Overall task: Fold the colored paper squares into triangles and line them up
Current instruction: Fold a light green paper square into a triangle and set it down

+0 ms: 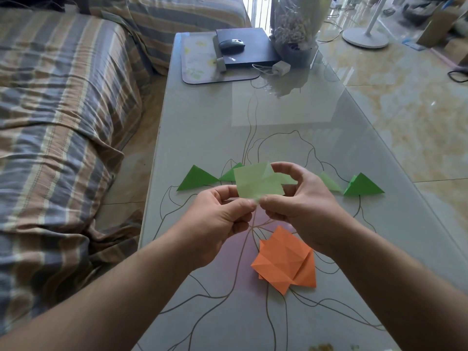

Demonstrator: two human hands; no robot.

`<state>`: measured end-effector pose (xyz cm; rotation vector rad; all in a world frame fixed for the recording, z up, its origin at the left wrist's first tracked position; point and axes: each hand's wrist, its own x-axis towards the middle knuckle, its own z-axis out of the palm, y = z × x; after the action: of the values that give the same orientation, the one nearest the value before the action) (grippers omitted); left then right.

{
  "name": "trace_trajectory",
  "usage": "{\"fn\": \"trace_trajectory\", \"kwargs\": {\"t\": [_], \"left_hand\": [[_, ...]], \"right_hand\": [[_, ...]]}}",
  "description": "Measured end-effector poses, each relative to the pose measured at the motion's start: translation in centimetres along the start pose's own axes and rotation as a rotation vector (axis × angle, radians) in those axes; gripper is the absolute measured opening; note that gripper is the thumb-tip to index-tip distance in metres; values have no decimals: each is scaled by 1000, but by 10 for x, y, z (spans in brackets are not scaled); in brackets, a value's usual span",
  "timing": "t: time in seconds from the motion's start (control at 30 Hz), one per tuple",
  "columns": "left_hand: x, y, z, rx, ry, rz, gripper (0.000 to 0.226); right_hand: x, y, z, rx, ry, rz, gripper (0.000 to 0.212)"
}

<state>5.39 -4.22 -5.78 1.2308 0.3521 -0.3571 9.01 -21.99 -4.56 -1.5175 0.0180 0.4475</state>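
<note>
Forearms enter from 6 o'clock over the glass table (pixel 329 138). Left hand (pixel 215 224) and right hand (pixel 304 209) both pinch the pale green paper (pixel 255 184) at its near bottom corner, thumb against forefinger, holding it above the tabletop. Sheet is part-folded, long axis running 9-to-3, one flap turned over at 1 o'clock. Orange paper stack (pixel 286 259) lies flat at 5 o'clock of the hands, creased, corners pointing 12 and 6. Behind the hands a 9-to-3 row: dark green triangle (pixel 196 178) at far left, dark green triangle at far right (pixel 363 186), apexes toward 12; the middle triangles are partly hidden.
</note>
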Motion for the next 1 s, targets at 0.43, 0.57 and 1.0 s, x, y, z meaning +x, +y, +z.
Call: {"fn": "trace_trajectory", "kwargs": {"t": [0.43,0.57,1.0], "left_hand": [[2,4,-4,0,45,70,30],[2,4,-4,14,43,80,29],[2,7,-6,64,99,119,28]], "right_hand": [[0,-3,-5,133,19,33,72],[2,-2,-6,153,6,57,71],[5,-5,-12,131,51,21,60]]}}
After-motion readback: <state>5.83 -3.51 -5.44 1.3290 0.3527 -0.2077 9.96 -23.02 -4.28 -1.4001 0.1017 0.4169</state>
